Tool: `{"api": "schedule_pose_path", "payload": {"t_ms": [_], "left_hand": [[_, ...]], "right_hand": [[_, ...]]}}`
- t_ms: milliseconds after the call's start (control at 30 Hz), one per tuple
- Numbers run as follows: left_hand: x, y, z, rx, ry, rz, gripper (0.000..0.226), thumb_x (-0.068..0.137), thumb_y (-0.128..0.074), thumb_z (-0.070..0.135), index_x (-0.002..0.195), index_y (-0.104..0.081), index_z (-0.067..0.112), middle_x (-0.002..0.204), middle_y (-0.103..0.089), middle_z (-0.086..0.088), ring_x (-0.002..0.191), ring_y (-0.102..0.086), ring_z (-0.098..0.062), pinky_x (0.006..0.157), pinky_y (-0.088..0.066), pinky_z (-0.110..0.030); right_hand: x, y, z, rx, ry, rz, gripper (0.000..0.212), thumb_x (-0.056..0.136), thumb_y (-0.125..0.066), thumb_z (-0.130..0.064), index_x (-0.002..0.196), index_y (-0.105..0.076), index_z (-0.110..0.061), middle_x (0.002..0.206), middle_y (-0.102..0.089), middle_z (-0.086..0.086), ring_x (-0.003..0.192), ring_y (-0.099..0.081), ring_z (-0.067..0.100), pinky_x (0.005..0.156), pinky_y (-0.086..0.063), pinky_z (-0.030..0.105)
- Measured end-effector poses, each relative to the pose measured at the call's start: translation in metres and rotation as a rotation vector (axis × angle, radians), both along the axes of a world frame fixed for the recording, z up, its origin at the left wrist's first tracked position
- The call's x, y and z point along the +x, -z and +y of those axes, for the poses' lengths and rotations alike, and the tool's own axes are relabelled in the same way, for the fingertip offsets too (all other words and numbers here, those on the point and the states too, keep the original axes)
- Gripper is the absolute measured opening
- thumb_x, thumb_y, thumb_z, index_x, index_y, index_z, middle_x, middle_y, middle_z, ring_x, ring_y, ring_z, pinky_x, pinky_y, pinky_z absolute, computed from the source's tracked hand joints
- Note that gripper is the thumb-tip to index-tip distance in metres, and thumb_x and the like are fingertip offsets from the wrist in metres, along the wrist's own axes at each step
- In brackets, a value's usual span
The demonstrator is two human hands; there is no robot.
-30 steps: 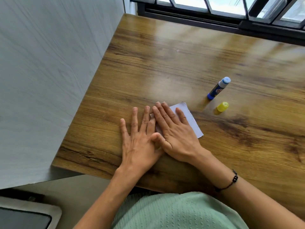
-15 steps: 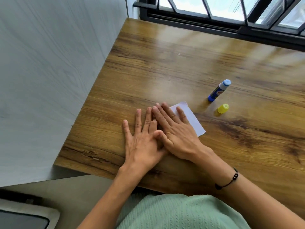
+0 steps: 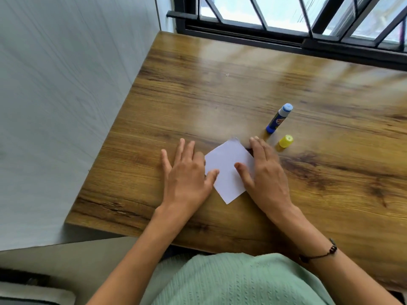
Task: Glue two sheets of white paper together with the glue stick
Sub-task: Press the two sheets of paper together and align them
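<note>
Wooden table [image 3: 220,89]: left hand [image 3: 187,172] and right hand [image 3: 266,172] spread flat, flanking white paper [image 3: 226,170] (thumbs touching it).

The glue stick [image 3: 278,118] is carrying the only printing in view: a coloured label on its blue barrel, showing red and yellow marks with what look like white letters (far too small and blurred to be spelled out). No brand, number or word is reading clearly there. The yellow cap [image 3: 285,141] standing just beside it is showing no lettering, and the white paper [image 3: 226,170] is showing none either.
</note>
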State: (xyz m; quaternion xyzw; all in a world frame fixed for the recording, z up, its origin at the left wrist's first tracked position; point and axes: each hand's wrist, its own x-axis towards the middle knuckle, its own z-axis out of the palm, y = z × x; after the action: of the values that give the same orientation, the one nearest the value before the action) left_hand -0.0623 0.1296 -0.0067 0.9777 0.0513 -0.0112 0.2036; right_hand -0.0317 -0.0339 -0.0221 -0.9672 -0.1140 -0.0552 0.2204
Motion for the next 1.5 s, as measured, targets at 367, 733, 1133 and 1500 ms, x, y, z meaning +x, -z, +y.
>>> {"api": "schedule_pose_path", "payload": {"t_ms": [367,733,1133,1500], "left_hand": [[0.079,0.004,-0.032,0.072,0.304,-0.067,0.027,0.086,-0.054,0.017,0.113,-0.050,0.014,0.118,-0.049,-0.010,0.111,-0.039,-0.028,0.088,-0.036,-0.036],[0.070,-0.018,-0.019,-0.552,0.196,-0.073,0.010,0.087,-0.051,0.004,0.091,-0.048,0.012,0.079,-0.051,0.002,0.071,-0.048,-0.010,0.060,-0.038,-0.015],[0.078,-0.020,0.008,-0.408,0.055,-0.123,0.011,0.086,-0.057,0.012,0.077,-0.057,0.005,0.070,-0.054,-0.006,0.064,-0.045,-0.016,0.054,-0.032,-0.025],[0.060,-0.031,0.014,-0.359,0.115,0.186,0.017,0.088,-0.054,0.028,0.083,-0.058,0.012,0.076,-0.057,0.001,0.069,-0.050,-0.013,0.060,-0.038,-0.028]], "right_hand": [[-0.005,0.003,-0.012,-0.131,-0.135,0.068,0.062,0.087,-0.055,-0.035,0.136,-0.037,-0.001,0.147,-0.034,0.020,0.139,-0.024,0.031,0.113,-0.010,0.035],[0.041,-0.030,-0.001,0.226,-0.158,0.225,0.017,0.084,-0.061,-0.028,0.092,-0.062,-0.013,0.079,-0.059,-0.002,0.074,-0.051,0.014,0.065,-0.041,0.027],[0.054,-0.034,-0.008,0.322,-0.154,0.407,0.018,0.087,-0.058,-0.022,0.070,-0.060,-0.019,0.059,-0.054,-0.008,0.052,-0.051,0.000,0.049,-0.034,0.011],[0.053,-0.023,-0.008,0.691,0.033,0.425,0.020,0.087,-0.057,-0.023,0.072,-0.062,-0.012,0.062,-0.058,0.001,0.052,-0.053,0.011,0.049,-0.045,0.030]]}}
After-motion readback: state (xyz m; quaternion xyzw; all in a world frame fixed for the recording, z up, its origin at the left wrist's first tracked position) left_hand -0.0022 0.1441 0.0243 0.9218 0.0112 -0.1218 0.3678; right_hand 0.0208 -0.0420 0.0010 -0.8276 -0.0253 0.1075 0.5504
